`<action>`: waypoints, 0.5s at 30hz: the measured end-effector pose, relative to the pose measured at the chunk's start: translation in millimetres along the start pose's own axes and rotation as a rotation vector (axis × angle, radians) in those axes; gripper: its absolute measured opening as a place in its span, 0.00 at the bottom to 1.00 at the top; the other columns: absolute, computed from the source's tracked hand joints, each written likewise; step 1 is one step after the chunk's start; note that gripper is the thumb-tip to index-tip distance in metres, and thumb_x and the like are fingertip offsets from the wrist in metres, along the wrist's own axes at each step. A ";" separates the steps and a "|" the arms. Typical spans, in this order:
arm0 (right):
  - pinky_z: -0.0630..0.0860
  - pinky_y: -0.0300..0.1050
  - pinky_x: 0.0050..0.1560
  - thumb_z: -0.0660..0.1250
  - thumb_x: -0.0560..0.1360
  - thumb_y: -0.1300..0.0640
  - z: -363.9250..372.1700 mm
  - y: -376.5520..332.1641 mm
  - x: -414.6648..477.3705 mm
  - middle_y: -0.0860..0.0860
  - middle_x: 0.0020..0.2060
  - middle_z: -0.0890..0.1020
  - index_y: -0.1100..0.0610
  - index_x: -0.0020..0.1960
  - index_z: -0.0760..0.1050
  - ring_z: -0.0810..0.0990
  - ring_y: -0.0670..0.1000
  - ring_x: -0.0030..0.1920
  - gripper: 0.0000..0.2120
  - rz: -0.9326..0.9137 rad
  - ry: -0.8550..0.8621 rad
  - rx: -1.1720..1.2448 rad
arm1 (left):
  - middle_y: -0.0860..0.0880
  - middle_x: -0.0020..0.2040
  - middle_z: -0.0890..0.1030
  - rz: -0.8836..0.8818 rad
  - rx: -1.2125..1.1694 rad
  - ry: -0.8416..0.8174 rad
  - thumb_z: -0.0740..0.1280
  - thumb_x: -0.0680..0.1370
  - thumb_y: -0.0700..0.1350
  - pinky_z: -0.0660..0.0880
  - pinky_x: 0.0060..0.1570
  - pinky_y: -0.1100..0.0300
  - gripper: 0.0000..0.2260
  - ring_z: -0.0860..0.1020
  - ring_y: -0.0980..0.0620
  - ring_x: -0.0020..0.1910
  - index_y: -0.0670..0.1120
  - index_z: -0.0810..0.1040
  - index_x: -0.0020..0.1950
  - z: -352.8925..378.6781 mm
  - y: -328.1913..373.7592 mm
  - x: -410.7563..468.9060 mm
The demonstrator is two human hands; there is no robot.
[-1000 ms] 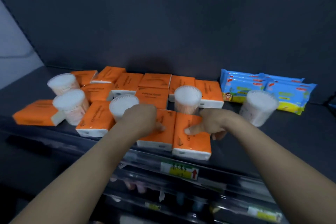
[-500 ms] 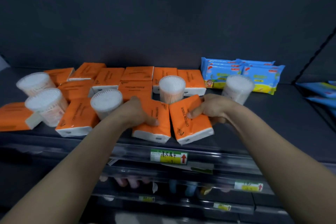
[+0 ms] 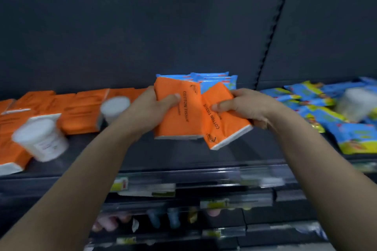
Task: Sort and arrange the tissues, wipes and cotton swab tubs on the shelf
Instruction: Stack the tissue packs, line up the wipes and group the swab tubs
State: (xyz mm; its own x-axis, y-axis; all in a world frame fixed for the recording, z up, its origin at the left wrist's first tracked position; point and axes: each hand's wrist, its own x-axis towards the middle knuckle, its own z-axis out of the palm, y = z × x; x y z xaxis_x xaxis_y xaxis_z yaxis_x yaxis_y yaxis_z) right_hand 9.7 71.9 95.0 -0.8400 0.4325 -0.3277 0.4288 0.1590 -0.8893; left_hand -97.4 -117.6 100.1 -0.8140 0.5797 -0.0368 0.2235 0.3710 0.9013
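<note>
My left hand [image 3: 150, 108] grips one orange tissue pack [image 3: 179, 120] and my right hand [image 3: 246, 107] grips a second orange tissue pack [image 3: 226, 126]. Both packs are lifted above the dark shelf [image 3: 163, 153], side by side and touching. More orange tissue packs [image 3: 81, 112] lie on the shelf at the left, with two white cotton swab tubs [image 3: 40, 138] [image 3: 115, 107] among them. Blue wipes packs [image 3: 216, 79] stand behind the lifted packs.
To the right, past a slotted upright [image 3: 269, 32], a second shelf bay holds several blue and yellow wipes packs [image 3: 346, 128] and a blurred white tub [image 3: 355, 104]. Lower shelves with price tags [image 3: 122, 184] run below. The dark back panel [image 3: 142, 36] closes the rear.
Both hands have lifted their tissue packs off the shelf and carried them up and to the right. The view has swung right, showing the neighbouring bay.
</note>
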 end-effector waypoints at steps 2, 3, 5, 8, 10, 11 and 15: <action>0.80 0.52 0.53 0.73 0.71 0.55 -47.9 22.2 -19.5 0.54 0.45 0.86 0.57 0.53 0.79 0.85 0.55 0.46 0.12 -0.023 0.107 0.033 | 0.52 0.53 0.81 0.008 -0.059 -0.053 0.65 0.75 0.57 0.75 0.52 0.57 0.17 0.79 0.53 0.50 0.48 0.74 0.58 47.8 21.3 6.5; 0.80 0.53 0.54 0.73 0.71 0.54 -71.6 34.9 -30.2 0.54 0.45 0.86 0.57 0.52 0.79 0.85 0.56 0.47 0.11 -0.023 0.164 0.056 | 0.51 0.55 0.81 0.009 -0.080 -0.079 0.64 0.75 0.58 0.76 0.51 0.57 0.19 0.79 0.53 0.51 0.47 0.74 0.60 72.1 31.6 9.8; 0.80 0.54 0.54 0.71 0.72 0.54 -116.7 60.4 -54.1 0.55 0.47 0.85 0.58 0.52 0.78 0.84 0.56 0.47 0.11 -0.011 0.271 0.137 | 0.50 0.54 0.82 0.031 -0.162 -0.153 0.62 0.77 0.53 0.76 0.49 0.57 0.16 0.80 0.52 0.50 0.46 0.75 0.60 121.5 54.3 12.0; 0.82 0.52 0.49 0.70 0.74 0.55 -176.9 95.0 -91.1 0.58 0.47 0.85 0.62 0.53 0.78 0.84 0.55 0.42 0.13 -0.001 0.413 0.271 | 0.50 0.54 0.82 0.064 -0.252 -0.242 0.64 0.75 0.53 0.76 0.55 0.52 0.16 0.81 0.52 0.51 0.49 0.73 0.60 190.6 87.9 12.1; 0.82 0.50 0.45 0.69 0.74 0.56 -209.9 114.9 -115.0 0.56 0.44 0.85 0.62 0.53 0.78 0.84 0.52 0.37 0.12 0.008 0.507 0.325 | 0.51 0.56 0.80 0.078 -0.278 -0.318 0.66 0.72 0.56 0.76 0.56 0.49 0.20 0.80 0.51 0.53 0.50 0.70 0.61 231.1 109.6 9.0; 0.82 0.49 0.44 0.69 0.74 0.56 -224.7 123.7 -126.9 0.55 0.43 0.85 0.60 0.53 0.78 0.84 0.51 0.36 0.11 0.014 0.550 0.350 | 0.51 0.57 0.79 0.085 -0.293 -0.367 0.66 0.74 0.56 0.76 0.56 0.50 0.19 0.80 0.52 0.53 0.51 0.69 0.62 250.2 118.8 7.7; 0.82 0.52 0.45 0.70 0.73 0.59 -275.6 155.4 -167.3 0.55 0.46 0.84 0.56 0.53 0.76 0.84 0.55 0.44 0.10 0.050 0.669 0.383 | 0.52 0.58 0.78 0.152 -0.309 -0.556 0.66 0.76 0.53 0.77 0.55 0.51 0.16 0.79 0.52 0.54 0.51 0.68 0.61 316.9 152.3 1.7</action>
State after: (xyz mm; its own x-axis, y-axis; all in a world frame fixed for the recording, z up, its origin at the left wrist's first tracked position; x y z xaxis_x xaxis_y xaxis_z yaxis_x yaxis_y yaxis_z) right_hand 308.5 268.8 99.5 -0.3905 0.8950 -0.2157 0.2133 -0.1399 -0.9669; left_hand 105.1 169.9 100.5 -0.3681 0.9288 -0.0426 0.0819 0.0780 0.9936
